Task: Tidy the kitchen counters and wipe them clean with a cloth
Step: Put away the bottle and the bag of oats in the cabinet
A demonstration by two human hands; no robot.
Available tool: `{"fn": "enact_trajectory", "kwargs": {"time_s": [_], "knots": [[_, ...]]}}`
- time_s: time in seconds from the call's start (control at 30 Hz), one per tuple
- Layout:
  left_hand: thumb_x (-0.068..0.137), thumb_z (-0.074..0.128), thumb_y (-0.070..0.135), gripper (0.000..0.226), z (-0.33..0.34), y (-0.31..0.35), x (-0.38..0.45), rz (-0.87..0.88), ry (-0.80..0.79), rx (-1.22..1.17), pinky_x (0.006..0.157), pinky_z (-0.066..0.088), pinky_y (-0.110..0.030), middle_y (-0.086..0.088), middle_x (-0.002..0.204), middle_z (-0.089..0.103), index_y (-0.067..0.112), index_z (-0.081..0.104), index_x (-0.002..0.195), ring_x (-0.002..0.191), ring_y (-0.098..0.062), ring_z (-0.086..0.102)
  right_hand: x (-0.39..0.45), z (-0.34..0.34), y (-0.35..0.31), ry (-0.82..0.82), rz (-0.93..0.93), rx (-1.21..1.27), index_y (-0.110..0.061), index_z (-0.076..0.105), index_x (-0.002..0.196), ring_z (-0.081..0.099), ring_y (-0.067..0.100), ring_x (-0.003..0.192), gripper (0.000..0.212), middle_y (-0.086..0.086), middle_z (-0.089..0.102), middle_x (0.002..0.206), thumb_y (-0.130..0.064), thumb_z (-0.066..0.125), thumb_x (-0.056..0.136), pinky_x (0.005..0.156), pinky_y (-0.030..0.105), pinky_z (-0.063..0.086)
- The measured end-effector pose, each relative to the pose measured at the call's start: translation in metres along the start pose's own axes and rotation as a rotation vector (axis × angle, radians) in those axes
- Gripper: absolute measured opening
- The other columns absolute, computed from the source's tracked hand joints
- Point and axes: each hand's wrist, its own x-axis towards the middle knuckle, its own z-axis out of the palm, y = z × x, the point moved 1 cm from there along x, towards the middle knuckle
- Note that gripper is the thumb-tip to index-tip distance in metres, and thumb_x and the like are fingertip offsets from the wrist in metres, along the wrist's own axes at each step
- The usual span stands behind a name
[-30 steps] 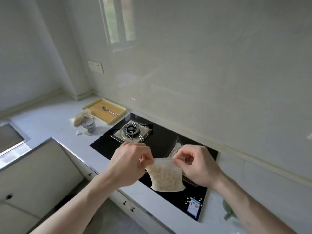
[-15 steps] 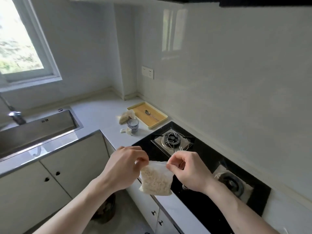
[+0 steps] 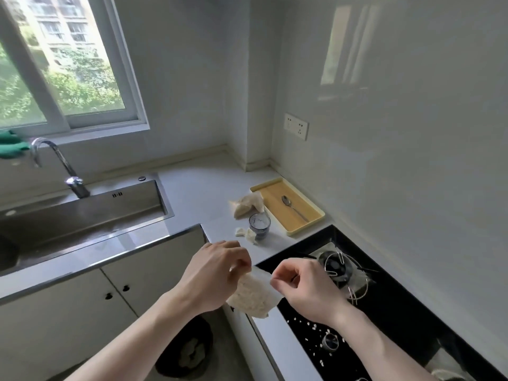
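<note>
A small clear plastic bag of pale grains [image 3: 253,296] hangs over the counter's front edge beside the black hob [image 3: 384,320]. My left hand [image 3: 217,273] pinches the bag's top left corner and my right hand [image 3: 305,290] pinches its top right corner. Loose grains [image 3: 316,327] are scattered on the hob's glass near a knob. A second, crumpled bag of grains [image 3: 247,206] lies on the white counter [image 3: 203,193] farther back.
A yellow tray [image 3: 316,224] with a spoon [image 3: 292,206] sits by the wall. A blue patterned cup [image 3: 259,225] and a crumpled white scrap [image 3: 246,234] stand in front of it. Steel sink [image 3: 82,215] and tap at left; a dark bin [image 3: 187,350] on the floor.
The view has swung left and up, bringing the sink and window into sight. Both hands keep hold of the bag, which now hangs at the hob's left end.
</note>
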Motion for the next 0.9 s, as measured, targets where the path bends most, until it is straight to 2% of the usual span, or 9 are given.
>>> {"fn": "enact_trajectory", "kwargs": {"time_s": [0.13, 0.27, 0.4, 0.6, 0.7, 0.8, 0.9], "knots": [[0.093, 0.063, 0.039, 0.004, -0.009, -0.045, 0.023, -0.105, 0.037, -0.011, 0.079, 0.044, -0.023, 0.023, 0.093, 0.062, 0.038, 0.067, 0.092, 0.088, -0.001, 0.057, 0.066, 0.016, 0.001, -0.016, -0.013, -0.051, -0.029, 0.070, 0.077, 0.067, 0.006, 0.073, 0.011, -0.016, 0.070, 0.075, -0.037, 0.070, 0.083, 0.068, 0.034, 0.057], [0.091, 0.063, 0.045, 0.010, -0.019, -0.090, 0.020, -0.201, 0.030, -0.011, 0.082, 0.047, -0.024, 0.024, 0.099, 0.062, 0.039, 0.067, 0.098, 0.094, 0.000, 0.057, 0.112, 0.043, 0.001, -0.018, 0.018, -0.073, -0.026, 0.069, 0.073, 0.066, 0.008, 0.069, 0.011, -0.014, 0.069, 0.070, -0.034, 0.072, 0.081, 0.066, 0.032, 0.055], [0.091, 0.062, 0.043, 0.008, -0.030, -0.137, 0.029, -0.235, 0.002, -0.023, 0.084, 0.049, -0.025, 0.023, 0.098, 0.062, 0.040, 0.067, 0.097, 0.096, -0.001, 0.059, 0.155, 0.057, 0.004, 0.043, 0.067, -0.088, -0.028, 0.069, 0.072, 0.065, 0.009, 0.066, 0.013, -0.011, 0.070, 0.069, -0.030, 0.076, 0.083, 0.062, 0.027, 0.054], [0.092, 0.061, 0.041, 0.010, -0.041, -0.214, 0.043, -0.224, -0.094, -0.037, 0.085, 0.050, -0.027, 0.023, 0.101, 0.062, 0.038, 0.068, 0.100, 0.099, -0.003, 0.060, 0.205, 0.091, 0.006, 0.181, 0.213, -0.040, -0.027, 0.070, 0.073, 0.065, 0.001, 0.068, 0.015, -0.015, 0.069, 0.068, -0.024, 0.078, 0.086, 0.063, 0.019, 0.052], [0.092, 0.061, 0.039, 0.013, -0.044, -0.247, 0.055, -0.201, -0.158, -0.041, 0.086, 0.050, -0.027, 0.020, 0.103, 0.063, 0.037, 0.068, 0.103, 0.101, -0.006, 0.061, 0.235, 0.109, 0.002, 0.223, 0.279, -0.011, -0.024, 0.072, 0.079, 0.066, 0.001, 0.071, 0.010, -0.013, 0.071, 0.073, -0.026, 0.076, 0.088, 0.067, 0.024, 0.055], [0.092, 0.060, 0.041, 0.017, -0.043, -0.268, 0.064, -0.191, -0.217, -0.032, 0.087, 0.051, -0.029, 0.019, 0.105, 0.063, 0.036, 0.067, 0.106, 0.103, -0.008, 0.061, 0.265, 0.120, 0.001, 0.261, 0.338, 0.038, -0.020, 0.072, 0.084, 0.067, 0.004, 0.075, 0.008, -0.010, 0.072, 0.077, -0.026, 0.074, 0.090, 0.067, 0.023, 0.052], [0.091, 0.058, 0.042, 0.017, -0.041, -0.278, 0.069, -0.192, -0.262, -0.053, 0.087, 0.051, -0.030, 0.020, 0.105, 0.062, 0.038, 0.066, 0.106, 0.103, -0.007, 0.061, 0.292, 0.125, 0.006, 0.283, 0.393, 0.070, -0.022, 0.071, 0.083, 0.068, 0.009, 0.078, 0.008, -0.010, 0.072, 0.079, -0.026, 0.073, 0.089, 0.071, 0.033, 0.059]]}}
